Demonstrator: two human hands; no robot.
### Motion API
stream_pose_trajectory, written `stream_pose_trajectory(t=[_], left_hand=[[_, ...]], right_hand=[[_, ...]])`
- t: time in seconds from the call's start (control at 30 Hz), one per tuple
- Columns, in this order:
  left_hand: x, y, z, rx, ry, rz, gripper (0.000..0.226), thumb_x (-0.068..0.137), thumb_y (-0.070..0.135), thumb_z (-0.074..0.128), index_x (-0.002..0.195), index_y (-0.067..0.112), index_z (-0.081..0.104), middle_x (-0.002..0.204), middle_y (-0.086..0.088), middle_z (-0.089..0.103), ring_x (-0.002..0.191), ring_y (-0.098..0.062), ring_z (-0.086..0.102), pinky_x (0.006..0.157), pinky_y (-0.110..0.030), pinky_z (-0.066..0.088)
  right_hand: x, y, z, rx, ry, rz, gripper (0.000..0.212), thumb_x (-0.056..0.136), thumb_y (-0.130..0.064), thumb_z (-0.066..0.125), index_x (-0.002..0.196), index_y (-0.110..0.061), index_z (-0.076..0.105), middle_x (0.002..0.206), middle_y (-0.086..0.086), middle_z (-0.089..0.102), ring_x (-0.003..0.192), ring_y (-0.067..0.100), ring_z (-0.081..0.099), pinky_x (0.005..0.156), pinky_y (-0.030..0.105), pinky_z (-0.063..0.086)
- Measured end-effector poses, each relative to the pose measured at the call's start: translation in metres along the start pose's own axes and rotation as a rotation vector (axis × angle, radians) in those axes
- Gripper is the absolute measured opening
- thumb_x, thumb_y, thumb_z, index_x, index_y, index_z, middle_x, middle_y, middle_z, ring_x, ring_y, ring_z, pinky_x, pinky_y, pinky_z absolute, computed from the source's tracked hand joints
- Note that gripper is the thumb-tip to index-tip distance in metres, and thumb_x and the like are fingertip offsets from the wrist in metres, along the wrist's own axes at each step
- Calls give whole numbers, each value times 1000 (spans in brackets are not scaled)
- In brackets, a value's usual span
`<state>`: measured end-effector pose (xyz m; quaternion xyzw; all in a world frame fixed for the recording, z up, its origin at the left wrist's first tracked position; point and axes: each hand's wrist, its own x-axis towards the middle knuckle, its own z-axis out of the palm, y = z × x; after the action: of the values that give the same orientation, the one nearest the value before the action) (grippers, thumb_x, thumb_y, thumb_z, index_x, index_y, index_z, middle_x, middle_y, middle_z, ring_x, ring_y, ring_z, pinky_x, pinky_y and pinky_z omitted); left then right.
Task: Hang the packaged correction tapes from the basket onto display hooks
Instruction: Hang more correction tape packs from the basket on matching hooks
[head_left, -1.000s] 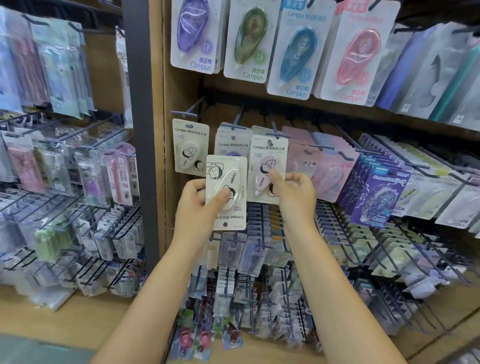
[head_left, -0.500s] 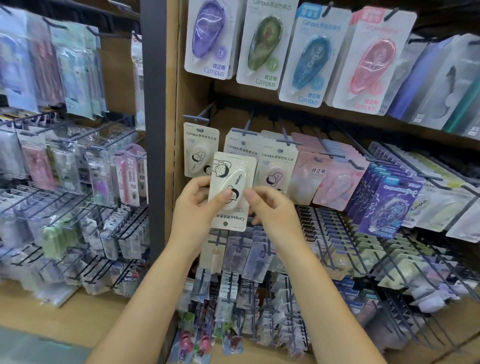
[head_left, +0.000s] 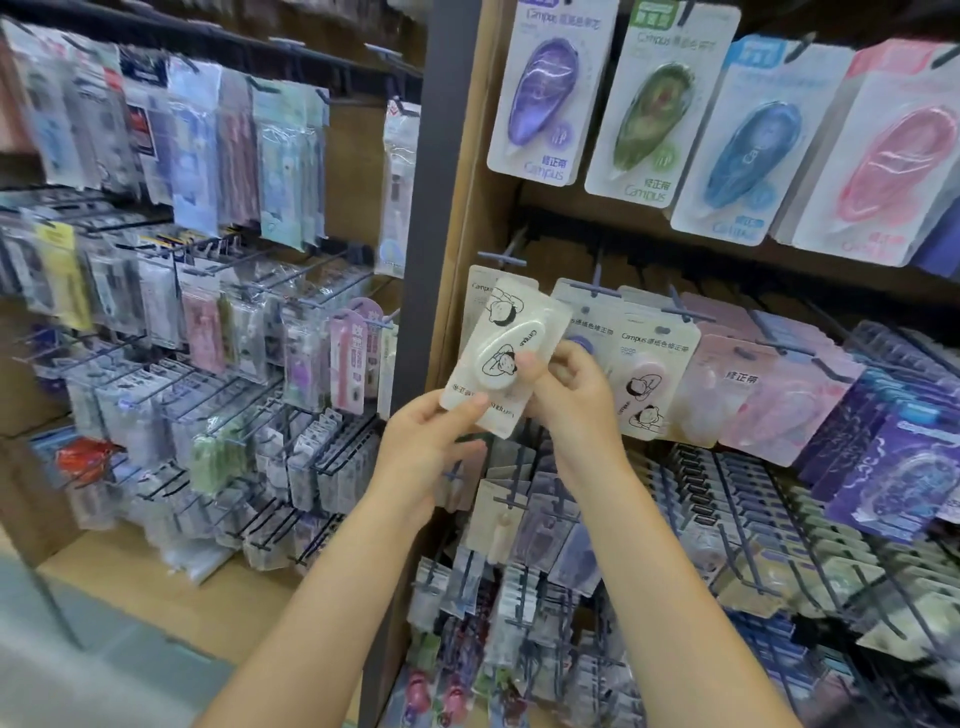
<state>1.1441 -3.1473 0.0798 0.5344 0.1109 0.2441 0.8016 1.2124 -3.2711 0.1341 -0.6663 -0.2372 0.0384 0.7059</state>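
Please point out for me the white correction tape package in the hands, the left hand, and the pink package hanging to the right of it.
white correction tape package (head_left: 511, 340): head view, on the blister.
left hand (head_left: 423, 452): head view, back of hand.
pink package (head_left: 641, 382): head view, on its card front.

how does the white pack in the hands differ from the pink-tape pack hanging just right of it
The held pack is tilted, upside down and off any hook, gripped by left hand and right hand; the hanging pack sits upright on its hook. Its tape is white, the other's pink. Both show cartoon figures.
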Motion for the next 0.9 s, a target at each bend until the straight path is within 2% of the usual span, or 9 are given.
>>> stream_pose_trajectory(t=[0.07,0.13,0.23,0.33,0.4,0.53,0.63,0.77,0.9], left_hand=[[-1,4,-2,-81,-4,31,27,92,17,72,118,9,73,110,-6,79,104,-23,75,85,-34,62],[-1,10,-4,-148,13,82,17,92,13,70,108,10,74,101,-4,80,95,-21,76,81,-31,63],[0,20,-2,-155,39,140,6,95,9,67,97,10,73,89,-2,78,82,-15,73,67,-26,60],[3,26,2,-63,57,171,7,97,11,67,96,11,74,83,1,78,76,-11,73,63,-25,59],[5,30,2,35,41,207,8,97,13,68,94,11,75,78,1,77,72,-10,72,62,-23,58],[4,33,10,167,-82,227,14,93,16,73,97,3,77,81,-9,76,70,-16,71,59,-24,56],[2,34,15,166,-84,235,11,90,19,77,95,9,78,81,-4,77,72,-13,71,62,-24,57],[-1,32,8,77,-128,177,29,88,19,76,116,11,71,103,-2,80,93,-17,77,73,-27,62],[-1,25,5,109,-126,108,32,90,13,77,120,12,69,108,-4,79,98,-21,77,71,-27,62]], right_hand=[[-5,2,-5,71,-69,53,36,94,-11,71,127,-17,58,117,2,75,103,19,74,83,41,63],[-8,4,-13,63,-105,71,42,90,-6,73,127,-17,56,116,5,75,104,22,74,82,39,62],[-10,3,-24,90,-76,88,33,89,-13,75,118,-17,59,111,3,77,103,21,74,84,40,60],[-9,0,-36,90,1,76,24,90,-22,75,109,-16,62,106,3,77,101,24,74,82,39,58],[-9,-5,-45,7,-6,18,25,88,-22,77,109,-19,64,99,1,77,97,21,73,79,37,57],[-12,-13,-54,-287,-283,-1,36,76,-38,87,108,-31,71,99,-3,77,98,16,72,92,39,54],[-13,-13,-47,-440,-404,-1,27,79,-36,86,102,-27,74,97,-6,76,87,9,70,81,31,55],[-15,-10,-31,-251,-230,-24,23,88,-28,79,108,-19,72,99,-6,77,85,4,71,70,18,52],[-7,-2,-7,-114,-105,1,22,91,-26,75,112,-21,71,103,-6,78,91,9,75,71,23,58]])
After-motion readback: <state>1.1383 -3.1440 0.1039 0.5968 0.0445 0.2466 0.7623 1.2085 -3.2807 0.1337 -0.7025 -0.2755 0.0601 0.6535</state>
